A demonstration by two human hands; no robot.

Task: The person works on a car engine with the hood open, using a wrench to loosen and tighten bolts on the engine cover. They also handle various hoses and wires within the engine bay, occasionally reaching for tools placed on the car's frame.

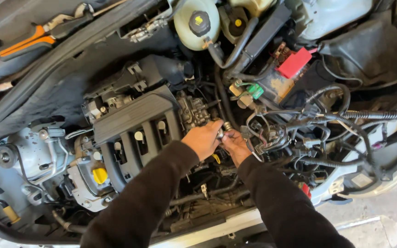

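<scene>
The left hand (203, 138) and right hand (235, 146) were found close together, low in the middle of an open engine bay, both arms in dark long sleeves. The left hand was curled, its fingers closed around a small metal cylindrical part (223, 130) that showed between the two hands. The right hand was also closed, its fingertips pinching at the same part from below and to the right. The part sat just beside the end of the engine, against a cluster of metal fittings (194, 112), with its ribbed upper end projecting above the fingers. What it joined to beneath the hands could not be told.

To the left of the hands lay the black ribbed intake manifold (136, 126), and lower left of it a yellow oil filler cap (99, 175). Above the hands stood a pale fluid reservoir (187, 32) with a black cap, and a thick black hose (235, 46) running down from beside it. To the upper right a red terminal cover (295, 62) and a green connector (255, 90) were seen near the battery area. Right of the hands hung a tangle of black wiring loom (327, 133) in corrugated sleeving. A tool with orange and black handles (28, 41) lay at the upper left edge, well apart from the hands.
</scene>
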